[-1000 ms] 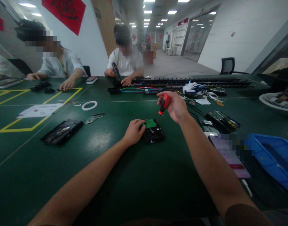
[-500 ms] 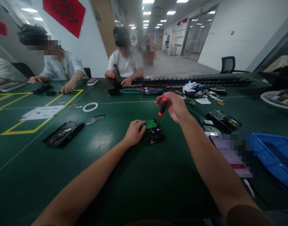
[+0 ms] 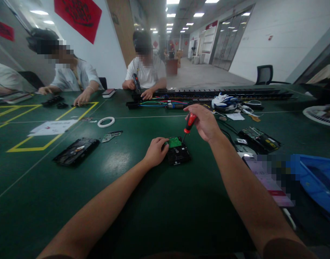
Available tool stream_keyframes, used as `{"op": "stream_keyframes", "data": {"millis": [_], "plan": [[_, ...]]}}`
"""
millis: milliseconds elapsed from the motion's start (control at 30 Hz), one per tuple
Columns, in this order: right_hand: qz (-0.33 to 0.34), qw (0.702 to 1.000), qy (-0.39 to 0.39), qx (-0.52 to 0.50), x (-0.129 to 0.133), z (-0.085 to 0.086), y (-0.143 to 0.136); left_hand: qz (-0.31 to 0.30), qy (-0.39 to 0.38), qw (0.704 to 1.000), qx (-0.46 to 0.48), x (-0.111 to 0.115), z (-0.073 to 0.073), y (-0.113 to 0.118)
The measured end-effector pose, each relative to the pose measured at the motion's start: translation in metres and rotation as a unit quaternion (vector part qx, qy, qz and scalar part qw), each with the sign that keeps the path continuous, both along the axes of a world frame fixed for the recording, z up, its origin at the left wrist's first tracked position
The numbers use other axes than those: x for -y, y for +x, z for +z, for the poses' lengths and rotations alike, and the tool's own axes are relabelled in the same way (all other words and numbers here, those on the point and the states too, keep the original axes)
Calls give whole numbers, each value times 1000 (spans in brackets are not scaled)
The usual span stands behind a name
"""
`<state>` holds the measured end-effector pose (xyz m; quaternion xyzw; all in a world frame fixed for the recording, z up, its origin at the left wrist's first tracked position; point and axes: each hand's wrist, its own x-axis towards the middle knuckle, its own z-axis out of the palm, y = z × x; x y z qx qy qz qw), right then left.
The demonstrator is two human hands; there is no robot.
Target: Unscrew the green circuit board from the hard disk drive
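A black hard drive (image 3: 179,155) with a green circuit board (image 3: 175,142) on its upper side lies flat on the green table. At its left edge, my left hand (image 3: 157,151) grips the drive, thumb and fingers against the side and the board's corner. My right hand (image 3: 204,121) has its fingers round the red and black handle of a screwdriver (image 3: 190,123). The screwdriver leans a little, its shaft running down to the right end of the green board. Whether the tip sits in a screw is too small to tell.
Left are a black casing (image 3: 76,151), a loose circuit board (image 3: 111,136) and a white ring (image 3: 105,122). Right are an opened device (image 3: 260,139), a phone (image 3: 270,176) and a blue tray (image 3: 320,180). Across the table, a co-worker (image 3: 145,72) holds a power driver; another sits farther left.
The whole view has shifted slightly, so everything appears a little farther right. My right fingers have shifted slightly on the screwdriver handle. My left hand stays at the drive.
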<state>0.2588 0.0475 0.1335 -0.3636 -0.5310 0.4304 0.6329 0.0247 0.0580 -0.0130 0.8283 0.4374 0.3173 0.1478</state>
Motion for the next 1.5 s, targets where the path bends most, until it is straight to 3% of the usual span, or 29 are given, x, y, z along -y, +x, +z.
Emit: {"op": "stream_keyframes", "data": {"millis": [200,500,833,967,1133,1367,1500], "plan": [[43,998,-14,-49,1,-1,-2,9,4,1000,0,2,1,1],[47,997,-21,-62,-1,-1,-1,8,0,1000,-3,2,3,1],[-51,997,-7,55,-3,-7,-4,7,-1,1000,1,0,0,0],[-49,999,-20,2,-5,-10,-11,7,3,1000,0,1,0,1],[-93,995,-25,-28,-6,-16,-19,8,3,1000,-2,0,0,0],[-1,1000,-24,-10,1,-14,-17,6,3,1000,0,-1,-3,0],[5,997,-41,-72,-5,-15,-13,8,3,1000,-1,-1,-3,0]]}}
